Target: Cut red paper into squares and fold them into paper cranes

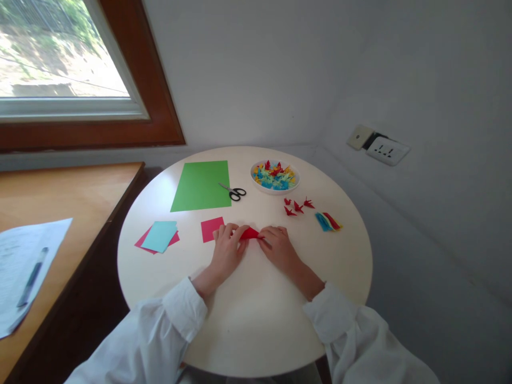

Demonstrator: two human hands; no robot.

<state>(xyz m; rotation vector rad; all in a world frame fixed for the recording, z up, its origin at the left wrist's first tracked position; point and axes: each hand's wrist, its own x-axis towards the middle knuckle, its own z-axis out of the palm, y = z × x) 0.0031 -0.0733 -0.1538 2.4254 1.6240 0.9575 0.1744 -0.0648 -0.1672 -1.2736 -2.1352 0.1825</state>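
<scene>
Between my two hands is a folded piece of red origami paper point(250, 233), low over the middle of the round white table point(256, 320). My left hand point(230, 245) grips its left end, with the fingers closed. At its narrow right tip, my right hand point(278, 245) pinches the paper. Fingers cover parts of both ends, so the whole folded shape is hidden. A flat pinkish-red square sheet point(212, 229) lies just behind my left fingers. Several small red paper cranes point(298, 207) stand beyond my right hand.
Behind the hands lie a large green sheet point(202, 186) and black-handled scissors point(237, 194). A white bowl point(276, 192) holds many coloured cranes. Light blue and pink squares point(160, 237) sit left; a fan of coloured strips point(328, 221) sits right. A wooden desk point(100, 186) adjoins on the left.
</scene>
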